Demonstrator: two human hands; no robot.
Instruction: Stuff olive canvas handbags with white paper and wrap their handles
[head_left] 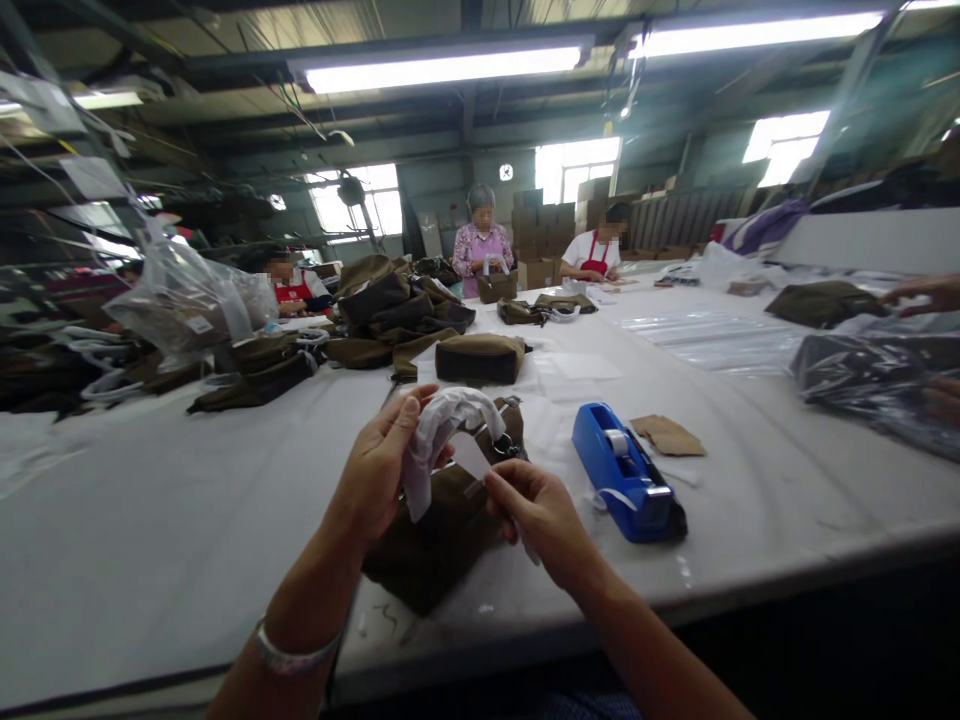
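Observation:
An olive-brown handbag (435, 540) lies on the white table in front of me. Its curved handle (457, 405) is wrapped in white paper or film. My left hand (382, 465) grips the wrapped handle at its left side, thumb on top. At the handle's right end, near a dark metal ring (504, 447), my right hand (536, 510) pinches the edge of a white sheet (471, 458). The fingertips of that hand are partly hidden below the thumb. To the right stands a blue tape dispenser (626, 475) with a roll in it.
Another brown bag (480, 358) sits just beyond mine, with a heap of bags (397, 310) behind it to the left. Brown paper pieces (667, 436) lie past the dispenser. Clear plastic bags (712, 340) and a co-worker's hands (926, 295) are at the right. Other people work across the table.

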